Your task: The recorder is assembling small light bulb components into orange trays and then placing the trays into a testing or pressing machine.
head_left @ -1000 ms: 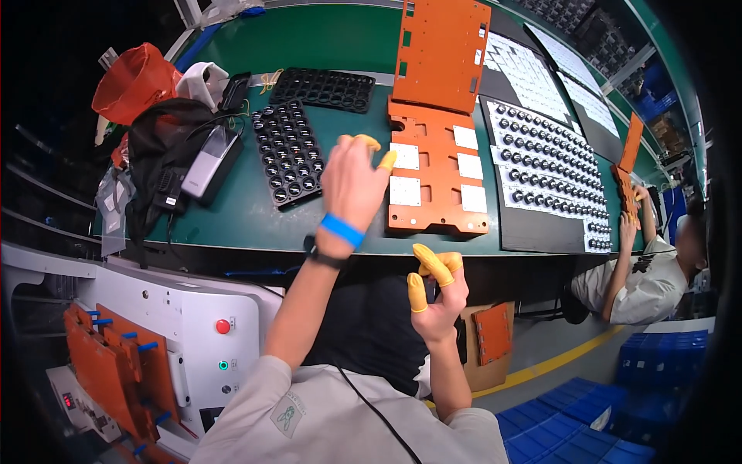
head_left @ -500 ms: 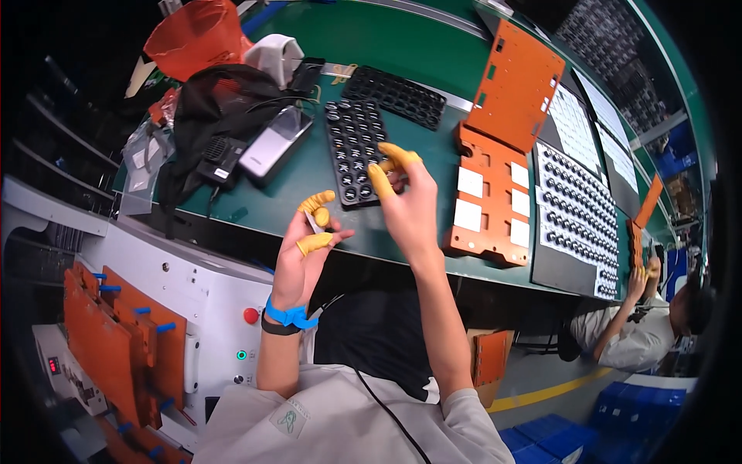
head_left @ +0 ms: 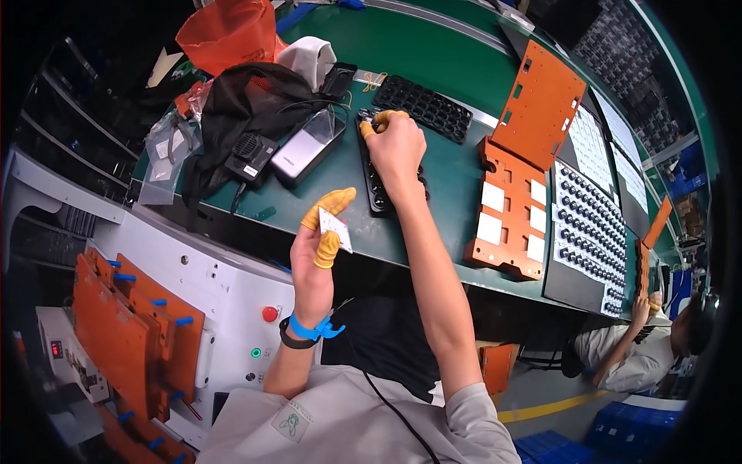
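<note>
Between the yellow-cotted thumb and fingers of my left hand [head_left: 313, 271] is a small white plate [head_left: 335, 231], held tilted just off the table's front edge. My right hand [head_left: 398, 151] reaches over a black tray [head_left: 377, 201] of small round black parts. Its covered fingertips pinch together at the tray's far end; whatever they grip is hidden, as is much of the tray under the hand and wrist. To the right lies an orange fixture [head_left: 506, 220] with its lid [head_left: 539, 104] swung back. White square plates [head_left: 492, 196] sit in its recesses.
Behind the tray lies another black tray [head_left: 423, 108]. A silver-and-black box [head_left: 309, 147], dark cloth [head_left: 251, 100] and red bag [head_left: 228, 39] crowd the left. Rows of round black parts cover a white sheet [head_left: 591, 232] at right. A co-worker [head_left: 630, 344] sits beyond.
My right hand has moved from the tray's near right side to its far end. My left hand has turned, bringing the white plate into clearer view. The whole view has shifted slightly.
</note>
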The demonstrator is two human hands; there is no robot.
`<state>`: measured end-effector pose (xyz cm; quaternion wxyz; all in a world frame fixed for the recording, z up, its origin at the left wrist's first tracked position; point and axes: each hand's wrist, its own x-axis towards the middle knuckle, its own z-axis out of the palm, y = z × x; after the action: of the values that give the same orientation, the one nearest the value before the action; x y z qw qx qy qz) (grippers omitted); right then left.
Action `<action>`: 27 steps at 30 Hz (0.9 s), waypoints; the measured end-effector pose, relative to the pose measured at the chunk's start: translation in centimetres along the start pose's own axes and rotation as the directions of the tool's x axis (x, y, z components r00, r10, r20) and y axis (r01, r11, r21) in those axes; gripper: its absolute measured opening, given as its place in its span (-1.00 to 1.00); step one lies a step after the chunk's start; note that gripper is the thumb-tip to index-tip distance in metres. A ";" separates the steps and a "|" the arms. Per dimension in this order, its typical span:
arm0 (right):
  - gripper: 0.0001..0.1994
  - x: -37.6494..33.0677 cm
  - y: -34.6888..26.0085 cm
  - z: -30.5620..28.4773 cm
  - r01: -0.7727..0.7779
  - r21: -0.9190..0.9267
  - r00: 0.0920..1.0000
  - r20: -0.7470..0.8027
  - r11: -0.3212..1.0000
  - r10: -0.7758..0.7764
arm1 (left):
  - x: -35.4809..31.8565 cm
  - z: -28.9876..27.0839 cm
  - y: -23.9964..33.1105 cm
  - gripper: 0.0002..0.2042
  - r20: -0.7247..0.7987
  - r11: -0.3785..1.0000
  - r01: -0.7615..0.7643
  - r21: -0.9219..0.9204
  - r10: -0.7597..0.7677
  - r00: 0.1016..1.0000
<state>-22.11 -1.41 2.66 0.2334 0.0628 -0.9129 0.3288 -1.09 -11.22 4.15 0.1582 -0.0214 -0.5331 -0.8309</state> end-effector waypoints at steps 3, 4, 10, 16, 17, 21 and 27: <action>-0.72 -1.3 -1.3 -2.2 -0.026 0.158 0.996 -0.085 0.987 0.040 | -0.1 -0.4 -0.2 -0.30 0.029 0.986 0.068 -0.153 -0.065 0.997; -0.72 -1.9 -1.6 -3.2 -0.107 0.395 0.993 -0.007 0.912 0.120 | -0.1 -0.4 -0.2 -0.30 0.073 0.964 0.116 -0.238 -0.101 0.992; -0.77 -9.3 -3.9 -12.2 -0.089 0.874 0.984 0.151 0.477 -0.094 | 0.1 0.2 0.4 -0.28 0.099 0.913 0.110 -0.392 -0.077 0.992; -0.72 -13.6 -2.6 -15.2 -0.094 0.853 0.973 0.188 0.513 -0.135 | -0.3 1.6 -0.7 -0.25 0.168 0.928 0.124 -0.351 -0.068 0.983; -0.72 -13.8 -2.3 -15.2 -0.094 0.853 0.973 0.187 0.514 -0.132 | -0.4 1.8 -0.8 -0.25 0.170 0.928 0.126 -0.350 -0.069 0.983; -0.72 -14.7 -1.9 -15.7 -0.260 0.862 0.953 0.302 0.436 -0.029 | -1.0 2.6 -0.9 -0.29 0.149 0.959 0.065 -0.274 -0.025 0.989; -0.71 -15.4 -1.9 -16.1 -0.335 0.845 0.941 0.325 0.417 0.096 | -1.1 3.8 -0.5 -0.36 0.061 0.991 -0.137 -0.006 0.137 0.989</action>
<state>-1.81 6.63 7.42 0.0154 0.0942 -0.6237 0.7758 -0.66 -7.39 5.10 0.1986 -0.0836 -0.5343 -0.8174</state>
